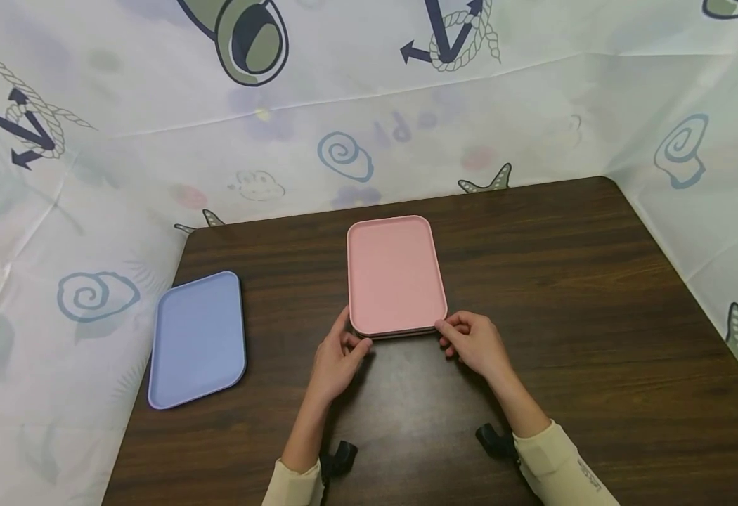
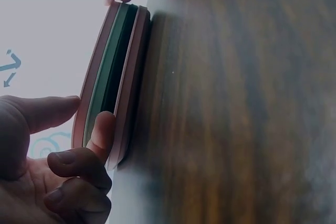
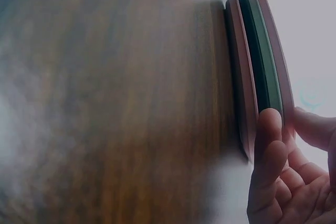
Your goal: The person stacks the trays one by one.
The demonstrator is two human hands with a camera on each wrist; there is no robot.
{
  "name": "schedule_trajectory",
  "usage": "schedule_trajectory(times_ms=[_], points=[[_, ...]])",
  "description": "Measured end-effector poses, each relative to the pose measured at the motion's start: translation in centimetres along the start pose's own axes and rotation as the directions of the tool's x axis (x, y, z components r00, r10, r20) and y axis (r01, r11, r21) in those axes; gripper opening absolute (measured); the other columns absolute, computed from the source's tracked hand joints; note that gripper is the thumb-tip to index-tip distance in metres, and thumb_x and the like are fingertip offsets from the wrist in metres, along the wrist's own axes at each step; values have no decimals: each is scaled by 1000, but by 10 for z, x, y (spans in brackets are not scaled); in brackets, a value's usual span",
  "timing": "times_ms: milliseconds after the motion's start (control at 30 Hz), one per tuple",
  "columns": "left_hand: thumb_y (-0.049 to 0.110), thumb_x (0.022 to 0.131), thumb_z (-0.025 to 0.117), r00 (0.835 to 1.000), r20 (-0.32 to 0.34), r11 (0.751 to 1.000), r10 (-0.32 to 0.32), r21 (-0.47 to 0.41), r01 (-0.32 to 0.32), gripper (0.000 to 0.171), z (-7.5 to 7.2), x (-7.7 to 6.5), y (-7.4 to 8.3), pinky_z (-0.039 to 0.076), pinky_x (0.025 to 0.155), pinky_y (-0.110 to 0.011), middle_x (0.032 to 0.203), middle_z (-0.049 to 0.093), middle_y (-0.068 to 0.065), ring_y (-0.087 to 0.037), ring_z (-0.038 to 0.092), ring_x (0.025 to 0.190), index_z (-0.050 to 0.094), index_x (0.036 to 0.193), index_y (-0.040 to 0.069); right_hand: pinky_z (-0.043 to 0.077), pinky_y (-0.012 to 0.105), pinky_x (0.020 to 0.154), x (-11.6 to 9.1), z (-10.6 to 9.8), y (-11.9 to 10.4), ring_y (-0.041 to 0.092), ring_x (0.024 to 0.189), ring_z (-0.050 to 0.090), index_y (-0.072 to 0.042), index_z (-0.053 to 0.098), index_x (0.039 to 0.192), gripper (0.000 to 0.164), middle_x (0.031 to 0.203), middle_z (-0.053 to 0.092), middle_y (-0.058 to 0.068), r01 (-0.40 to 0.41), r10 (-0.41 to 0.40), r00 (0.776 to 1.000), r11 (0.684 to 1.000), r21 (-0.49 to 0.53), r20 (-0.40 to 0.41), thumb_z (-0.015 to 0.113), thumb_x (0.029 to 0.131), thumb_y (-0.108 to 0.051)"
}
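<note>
A pink rectangular tray (image 1: 397,277) tops a small stack of trays at the table's back middle. Beneath it is a green tray (image 2: 108,64), then a dark band, either a dark tray or a shadowed gap, and another pink tray (image 2: 129,77) at the bottom. My left hand (image 1: 337,362) pinches the near left corner, thumb at the upper pink edge and a fingertip lower, by the dark band. At the near right corner my right hand (image 1: 476,344) pinches the upper trays likewise. Other fingers of both hands are loosely curled.
A blue tray (image 1: 198,341) lies by itself near the left edge of the dark wooden table (image 1: 571,295). Printed white cloth (image 1: 407,140) hangs behind the table and on both sides. A black wrist camera mount (image 1: 340,459) sits below each hand.
</note>
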State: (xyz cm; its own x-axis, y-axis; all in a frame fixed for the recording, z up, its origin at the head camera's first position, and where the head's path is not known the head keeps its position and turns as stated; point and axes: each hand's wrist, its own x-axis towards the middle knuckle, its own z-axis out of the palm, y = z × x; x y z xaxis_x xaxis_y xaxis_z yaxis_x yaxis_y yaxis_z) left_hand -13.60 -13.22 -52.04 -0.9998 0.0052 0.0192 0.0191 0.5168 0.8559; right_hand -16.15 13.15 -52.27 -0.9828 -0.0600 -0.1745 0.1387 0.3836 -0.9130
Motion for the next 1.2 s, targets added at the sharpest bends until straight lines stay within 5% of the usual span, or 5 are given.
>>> schedule_trajectory(times_ms=[600, 1200], points=[[18, 90, 72, 1000, -3, 999, -25, 25, 25, 70, -1, -6, -1, 35, 48, -26, 81, 66, 0, -11, 43, 51, 38, 150, 9, 47, 28, 47, -1, -1, -1, 22, 57, 66, -3, 69, 91, 28, 71, 70, 4, -4, 4, 1000, 1000, -8, 8, 68, 94, -31], [20, 91, 71, 993, 15, 993, -117, 24, 116, 61, -15, -47, -13, 36, 45, -23, 89, 65, -1, -8, 41, 48, 46, 145, 10, 44, 26, 46, -16, 15, -13, 24, 59, 67, -9, 69, 94, 18, 69, 69, 3, 26, -26, 992, 1000, -1, 125, 67, 94, -27]])
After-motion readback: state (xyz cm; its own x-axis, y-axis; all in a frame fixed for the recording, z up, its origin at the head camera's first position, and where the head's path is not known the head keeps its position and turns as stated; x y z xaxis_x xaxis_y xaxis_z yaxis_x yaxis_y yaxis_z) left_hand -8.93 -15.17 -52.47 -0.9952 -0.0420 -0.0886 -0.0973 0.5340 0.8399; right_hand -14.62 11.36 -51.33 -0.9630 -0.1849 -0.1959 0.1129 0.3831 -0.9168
